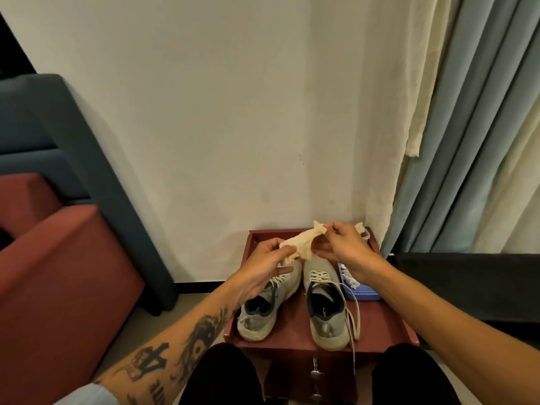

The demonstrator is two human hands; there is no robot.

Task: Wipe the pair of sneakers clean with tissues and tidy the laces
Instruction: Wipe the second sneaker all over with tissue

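Two worn grey-white sneakers stand side by side, heels toward me, on a dark red tray-top table [388,323]. The left sneaker [263,314] has its toe under my left hand. Loose laces of the right sneaker [324,308] trail over the table's front edge. I hold a crumpled cream tissue [301,244] above the toes with both hands: my left hand [263,264] pinches its lower left end and my right hand [347,247] pinches its upper right end.
A blue tissue pack [362,290] with white tissue sticking out lies on the table right of the shoes. A red and blue sofa [58,258] stands to the left. Curtains [467,141] hang at right. My dark-trousered knees [222,378] touch the table front.
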